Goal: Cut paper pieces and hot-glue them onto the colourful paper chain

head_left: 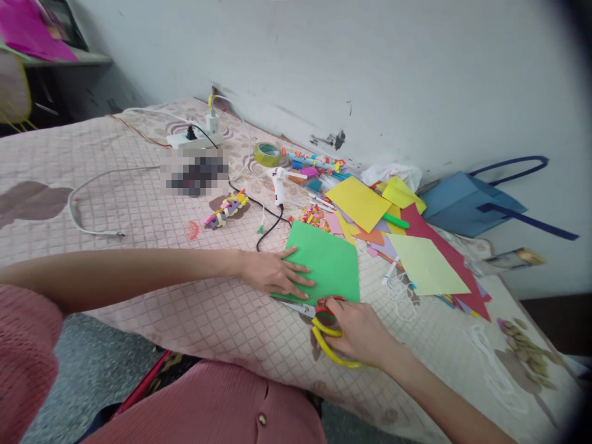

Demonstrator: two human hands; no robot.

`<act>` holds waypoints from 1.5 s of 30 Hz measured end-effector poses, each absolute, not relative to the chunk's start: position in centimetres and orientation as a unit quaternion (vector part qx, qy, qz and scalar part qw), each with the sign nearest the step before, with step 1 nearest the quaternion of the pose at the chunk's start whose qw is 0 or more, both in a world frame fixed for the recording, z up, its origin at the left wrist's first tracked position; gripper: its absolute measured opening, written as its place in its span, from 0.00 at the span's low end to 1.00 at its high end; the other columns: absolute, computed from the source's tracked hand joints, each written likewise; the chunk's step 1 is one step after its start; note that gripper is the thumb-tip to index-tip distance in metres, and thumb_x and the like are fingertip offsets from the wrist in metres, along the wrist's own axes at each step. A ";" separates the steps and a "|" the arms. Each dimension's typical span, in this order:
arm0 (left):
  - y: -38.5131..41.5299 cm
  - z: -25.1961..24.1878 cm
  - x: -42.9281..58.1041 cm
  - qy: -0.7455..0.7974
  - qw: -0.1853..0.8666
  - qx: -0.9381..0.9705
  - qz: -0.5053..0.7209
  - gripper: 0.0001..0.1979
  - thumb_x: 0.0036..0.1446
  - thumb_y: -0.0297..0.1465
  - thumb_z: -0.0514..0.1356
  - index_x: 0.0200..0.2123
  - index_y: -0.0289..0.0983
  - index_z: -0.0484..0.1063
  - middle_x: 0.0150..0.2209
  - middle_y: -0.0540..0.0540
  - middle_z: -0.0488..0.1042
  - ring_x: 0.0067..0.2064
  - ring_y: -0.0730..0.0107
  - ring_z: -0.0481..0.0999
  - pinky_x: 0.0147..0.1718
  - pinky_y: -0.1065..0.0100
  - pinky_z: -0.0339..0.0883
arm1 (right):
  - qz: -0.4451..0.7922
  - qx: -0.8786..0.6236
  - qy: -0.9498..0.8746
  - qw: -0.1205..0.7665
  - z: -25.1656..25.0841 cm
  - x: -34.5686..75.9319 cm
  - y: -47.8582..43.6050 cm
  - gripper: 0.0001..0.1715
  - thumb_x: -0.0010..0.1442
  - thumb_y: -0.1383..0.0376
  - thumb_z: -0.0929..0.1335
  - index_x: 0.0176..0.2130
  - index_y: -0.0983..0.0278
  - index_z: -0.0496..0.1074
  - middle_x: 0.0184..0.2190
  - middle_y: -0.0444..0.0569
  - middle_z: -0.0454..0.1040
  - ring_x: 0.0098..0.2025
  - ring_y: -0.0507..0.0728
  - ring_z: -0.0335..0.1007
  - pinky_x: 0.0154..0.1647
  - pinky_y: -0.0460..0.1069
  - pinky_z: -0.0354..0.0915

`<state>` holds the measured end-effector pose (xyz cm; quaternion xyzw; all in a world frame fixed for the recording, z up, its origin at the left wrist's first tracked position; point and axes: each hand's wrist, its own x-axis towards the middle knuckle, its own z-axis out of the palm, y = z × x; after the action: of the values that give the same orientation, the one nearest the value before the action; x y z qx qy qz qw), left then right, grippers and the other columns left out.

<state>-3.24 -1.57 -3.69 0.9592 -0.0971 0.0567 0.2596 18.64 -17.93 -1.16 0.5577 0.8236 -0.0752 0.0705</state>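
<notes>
A green sheet of paper point(328, 259) lies on the patterned cloth in front of me. My left hand point(272, 272) rests flat on its left part with the fingers spread. Scissors with red and yellow handles point(333, 354) are in my right hand point(358, 330), at the sheet's near edge. The blades point left along that edge, close below my left fingertips; whether they touch the paper is hard to tell.
Beyond the green sheet stand a white glue gun point(278, 185) and a tape roll point(267, 154). Coloured papers point(358, 202), white string point(401, 293) and a blue bag point(472, 200) lie right. A power strip point(194, 140) sits at the back, its cables crossing the cloth.
</notes>
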 end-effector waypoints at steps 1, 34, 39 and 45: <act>-1.6 -3.7 -3.2 -0.094 0.259 0.960 0.046 0.21 0.62 0.31 0.50 0.57 0.55 0.60 0.62 0.54 0.58 0.64 0.64 0.52 0.61 0.51 0.18 | -0.074 0.556 0.825 0.070 -1.1 18.6 -17.9 0.22 0.53 0.53 0.68 0.43 0.64 0.64 0.33 0.51 0.76 0.36 0.61 0.73 0.30 0.49 0.60; -5.6 -2.5 0.4 0.122 0.451 0.865 0.183 0.06 0.55 0.25 0.56 0.29 0.33 0.72 0.33 0.43 0.73 0.36 0.68 0.71 0.36 0.69 0.63 | -0.081 0.746 0.602 -0.272 -1.0 27.5 -10.5 0.15 0.51 0.61 0.68 0.41 0.62 0.68 0.37 0.51 0.77 0.37 0.59 0.74 0.37 0.52 0.68; -5.5 -2.4 1.4 0.150 0.560 0.798 0.165 0.09 0.57 0.30 0.55 0.35 0.31 0.72 0.33 0.43 0.76 0.33 0.71 0.73 0.31 0.72 0.65 | -0.083 0.742 0.606 -0.275 -2.7 27.5 -6.0 0.10 0.51 0.62 0.69 0.36 0.62 0.69 0.36 0.50 0.77 0.38 0.60 0.73 0.40 0.54 0.66; -5.7 -1.3 0.9 0.138 0.688 0.700 0.130 0.11 0.57 0.36 0.56 0.33 0.32 0.72 0.33 0.45 0.76 0.30 0.76 0.72 0.30 0.74 0.64 | -0.112 0.742 0.585 -0.306 -3.8 27.0 -4.3 0.09 0.46 0.64 0.71 0.31 0.62 0.68 0.31 0.49 0.76 0.36 0.62 0.72 0.40 0.56 0.65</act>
<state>0.89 -5.71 -1.35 0.7005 0.1377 0.1300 0.6881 26.96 -4.29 -3.79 0.7422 0.5854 -0.1122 -0.3065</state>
